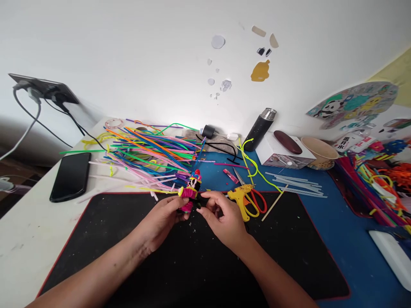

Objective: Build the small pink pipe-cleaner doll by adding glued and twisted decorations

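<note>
Figure (186, 202) of fuzzy magenta, black and yellow strands is hovering over the far edge of the black mat (192, 265), my left hand (167, 214) gripping its wound body. My right hand (224, 219) is curving narrowly at its dark right side; I cannot tell whether it is pinching anything. A light, steady left hold should be keeping the soft pile uncrushed. A smooth yellow glue gun (238, 198) is lying right, beside scissors (262, 202); slender bristly stems (154, 149) are spreading far left.

The figure (192, 192) is sitting between left hand (165, 214) and right hand (224, 217), before pipe cleaners (157, 147), left of a glue gun (240, 196).
</note>
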`<action>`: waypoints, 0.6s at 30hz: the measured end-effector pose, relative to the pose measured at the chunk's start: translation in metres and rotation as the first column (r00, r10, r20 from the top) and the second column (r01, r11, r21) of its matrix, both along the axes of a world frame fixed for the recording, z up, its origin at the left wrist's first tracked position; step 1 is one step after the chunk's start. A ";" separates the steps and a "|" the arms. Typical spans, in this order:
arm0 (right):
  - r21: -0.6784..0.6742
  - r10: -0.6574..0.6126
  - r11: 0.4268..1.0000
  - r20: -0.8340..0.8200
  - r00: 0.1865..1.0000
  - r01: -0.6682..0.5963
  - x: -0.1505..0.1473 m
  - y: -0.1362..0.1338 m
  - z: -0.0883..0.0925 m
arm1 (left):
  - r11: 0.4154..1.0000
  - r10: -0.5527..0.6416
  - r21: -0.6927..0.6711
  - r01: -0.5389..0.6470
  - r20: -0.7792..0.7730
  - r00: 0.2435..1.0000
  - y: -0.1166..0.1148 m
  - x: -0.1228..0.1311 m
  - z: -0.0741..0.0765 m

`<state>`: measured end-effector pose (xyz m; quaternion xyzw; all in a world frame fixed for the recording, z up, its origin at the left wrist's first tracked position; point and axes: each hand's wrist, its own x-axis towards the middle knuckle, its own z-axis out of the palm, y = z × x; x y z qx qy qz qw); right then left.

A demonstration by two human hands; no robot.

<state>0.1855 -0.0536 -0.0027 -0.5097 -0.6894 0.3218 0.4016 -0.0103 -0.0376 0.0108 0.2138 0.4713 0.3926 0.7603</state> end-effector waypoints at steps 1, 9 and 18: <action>0.052 0.016 0.998 0.040 0.999 -0.018 0.000 0.000 0.001 | 1.000 -0.010 -0.007 0.009 -0.002 1.000 -0.001 0.000 -0.001; 0.329 0.057 0.927 0.356 0.933 -0.182 0.003 0.002 0.006 | 0.997 -0.077 -0.022 0.078 0.017 0.997 -0.006 0.001 -0.003; 0.227 0.065 0.962 0.349 0.935 -0.152 -0.001 0.005 0.010 | 1.000 -0.007 0.021 0.006 0.062 0.998 -0.012 0.008 -0.007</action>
